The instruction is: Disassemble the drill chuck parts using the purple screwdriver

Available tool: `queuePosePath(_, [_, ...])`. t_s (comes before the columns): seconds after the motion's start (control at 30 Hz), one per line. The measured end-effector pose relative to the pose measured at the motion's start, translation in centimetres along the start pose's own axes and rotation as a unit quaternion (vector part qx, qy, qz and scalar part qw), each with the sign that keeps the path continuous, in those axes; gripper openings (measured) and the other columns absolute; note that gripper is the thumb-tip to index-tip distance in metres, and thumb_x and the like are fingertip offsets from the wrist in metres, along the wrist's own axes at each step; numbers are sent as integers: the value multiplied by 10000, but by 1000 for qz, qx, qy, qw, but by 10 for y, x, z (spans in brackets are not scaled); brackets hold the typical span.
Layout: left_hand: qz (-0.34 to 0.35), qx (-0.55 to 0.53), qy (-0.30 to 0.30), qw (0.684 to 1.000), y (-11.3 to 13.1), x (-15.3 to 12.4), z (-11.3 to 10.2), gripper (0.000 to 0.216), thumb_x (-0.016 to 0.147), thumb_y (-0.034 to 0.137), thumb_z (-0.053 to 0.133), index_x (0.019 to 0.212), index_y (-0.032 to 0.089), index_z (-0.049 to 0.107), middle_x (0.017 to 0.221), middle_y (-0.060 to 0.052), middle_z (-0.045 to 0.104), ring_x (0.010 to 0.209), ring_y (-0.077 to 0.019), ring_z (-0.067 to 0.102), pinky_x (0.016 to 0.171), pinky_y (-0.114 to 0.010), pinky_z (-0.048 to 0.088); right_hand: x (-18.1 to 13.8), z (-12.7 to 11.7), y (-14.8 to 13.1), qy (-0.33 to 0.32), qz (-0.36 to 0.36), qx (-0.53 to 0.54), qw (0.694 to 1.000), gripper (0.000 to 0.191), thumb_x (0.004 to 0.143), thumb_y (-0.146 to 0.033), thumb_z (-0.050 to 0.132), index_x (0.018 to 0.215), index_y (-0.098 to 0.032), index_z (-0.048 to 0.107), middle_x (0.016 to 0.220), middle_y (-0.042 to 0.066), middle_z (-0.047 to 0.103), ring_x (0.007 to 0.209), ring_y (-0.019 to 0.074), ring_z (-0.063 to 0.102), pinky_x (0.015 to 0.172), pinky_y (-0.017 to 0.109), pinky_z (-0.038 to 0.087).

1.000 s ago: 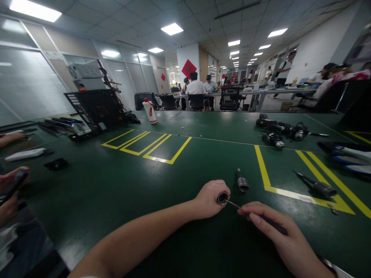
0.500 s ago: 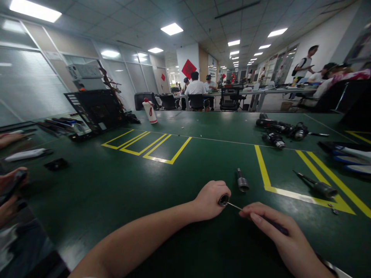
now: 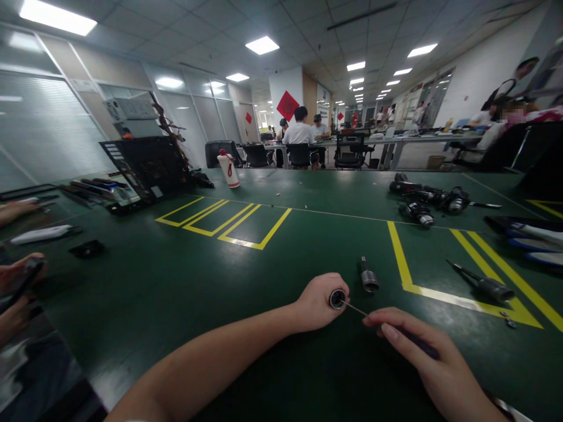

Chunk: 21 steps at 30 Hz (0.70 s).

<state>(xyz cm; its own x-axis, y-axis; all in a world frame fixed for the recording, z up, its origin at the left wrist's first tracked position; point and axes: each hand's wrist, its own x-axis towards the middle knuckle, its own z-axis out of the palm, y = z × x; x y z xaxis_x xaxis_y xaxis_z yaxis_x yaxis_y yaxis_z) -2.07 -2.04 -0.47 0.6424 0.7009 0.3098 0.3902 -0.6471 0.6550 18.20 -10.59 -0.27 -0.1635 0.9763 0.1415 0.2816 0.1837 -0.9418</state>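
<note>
My left hand is closed around a hollow cylindrical metal part, its round open end facing me. The fist hides the rest of that part. In my right hand is a thin-shafted screwdriver; its dark handle lies mostly under my fingers. The shaft reaches into the part's opening, where its tip is hard to make out. Just beyond my hands lies a metal cup-shaped part with a short spindle. Farther right, a similar part with a long shaft rests across yellow tape, near small metal pieces.
Dark motor-like assemblies lie at the back right, beside blue-and-white handled tools. A white bottle stands at the far edge. Another person's hands work at the left, near a black piece. Yellow tape marks the green tabletop.
The part in my left hand has turned so its open end shows more fully. The screwdriver shaft still points into it. In the background, a standing person has moved nearer on the right.
</note>
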Motion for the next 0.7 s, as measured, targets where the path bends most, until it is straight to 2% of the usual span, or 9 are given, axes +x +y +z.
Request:
queuePosePath(0.2, [27,104,-7,994,-5,-3,5,47,773,144,585,762,163,544,772,7,557,712,-122,507,676,-248,369,-2,3,-9,5,-42,-37,998,180,822,-375,590,888,-284,731,938,30,716,904,205,666,793,271,538])
queuePosePath(0.4, [34,115,-12,993,-1,-2,2,71,811,200,570,758,164,540,778,3,576,722,-122,522,692,-252,365,1,1,-2,-8,4,1,1000,223,831,-400,577,907,-259,733,951,49,725,922,230,666,817,320,537])
queuePosePath(0.5, [36,114,-25,993,1,-1,-1,77,816,210,567,761,165,537,772,5,582,738,-124,534,727,-262,365,1,0,3,6,9,12,1000,248,836,-410,567,924,-242,727,969,64,725,931,243,663,821,340,537])
queuePosePath(0.7, [39,132,-49,989,4,-1,-2,41,795,182,575,773,170,542,793,3,599,778,-137,548,759,-282,351,-2,5,-6,13,-59,-60,996,194,821,-362,596,939,-275,723,953,41,714,907,218,662,798,296,542])
